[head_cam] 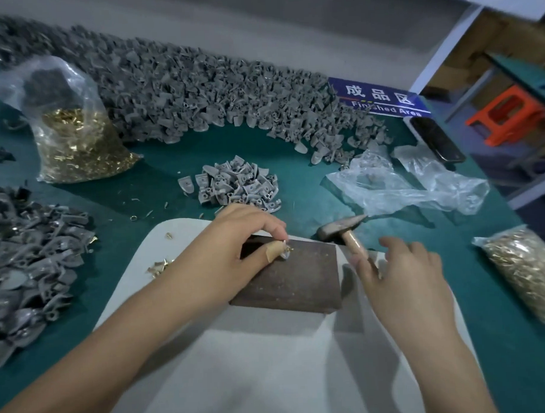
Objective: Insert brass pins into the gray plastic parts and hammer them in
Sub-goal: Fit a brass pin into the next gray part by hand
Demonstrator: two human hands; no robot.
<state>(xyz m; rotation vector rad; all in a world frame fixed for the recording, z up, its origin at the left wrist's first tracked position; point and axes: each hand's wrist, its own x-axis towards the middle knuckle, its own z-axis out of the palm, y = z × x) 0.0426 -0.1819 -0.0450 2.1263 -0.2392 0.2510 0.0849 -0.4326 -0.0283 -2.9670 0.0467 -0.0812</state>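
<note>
Left hand (232, 238) grip pinches gray plastic part (284, 256) with brass pin (288, 249) on rough brown block (293, 276); right hand (403, 272) fingers spread over wooden-handled hammer (343, 231).

The left hand (235, 247) pinches a small gray part (284, 255) with a brass pin (289, 250) against the top of a dark brown block (298, 279); the right hand (403, 279), fingers loosely spread, lies on the wooden handle of a hammer (343, 230) just right of the block; both sit on a white board (255, 361); a small heap of gray parts (233, 184) lies beyond, a bag of brass pins (77, 142) far left.
</note>
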